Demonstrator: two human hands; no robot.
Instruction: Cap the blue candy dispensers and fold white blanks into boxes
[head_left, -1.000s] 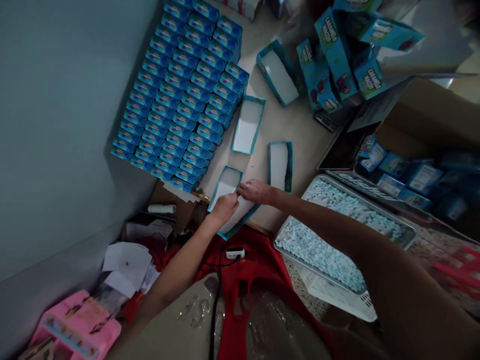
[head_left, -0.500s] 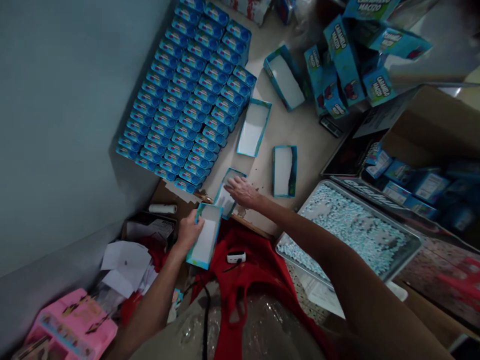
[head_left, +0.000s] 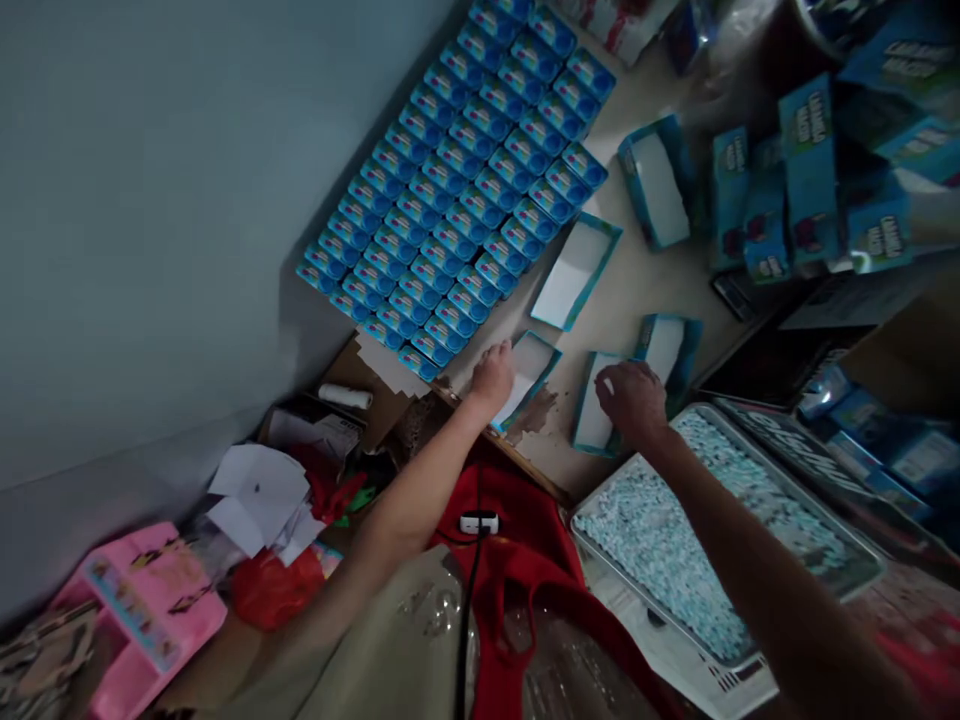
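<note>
My left hand (head_left: 493, 382) is closed at the left edge of a shallow blue open box (head_left: 531, 362) with a white inside, lying at the table's front edge. My right hand (head_left: 634, 402) has curled fingers on the right side of a second such box (head_left: 592, 422), which lies to the right of the first. Its fingertips are partly hidden. Directly behind the right hand is a third open box (head_left: 663, 345). Two more, a box (head_left: 574, 275) and another box (head_left: 658, 190), lie farther back.
Rows of small blue packs (head_left: 450, 200) stand along the wall at left. A metal tray (head_left: 720, 540) of small white and blue pieces is at right, beside a carton (head_left: 915, 330) of blue boxes. Upright blue boxes (head_left: 810, 170) stand behind. A pink case (head_left: 142, 610) lies lower left.
The box my left hand held near my body now lies on the table under my right hand. My left hand has moved to the neighbouring box. The whole view has shifted.
</note>
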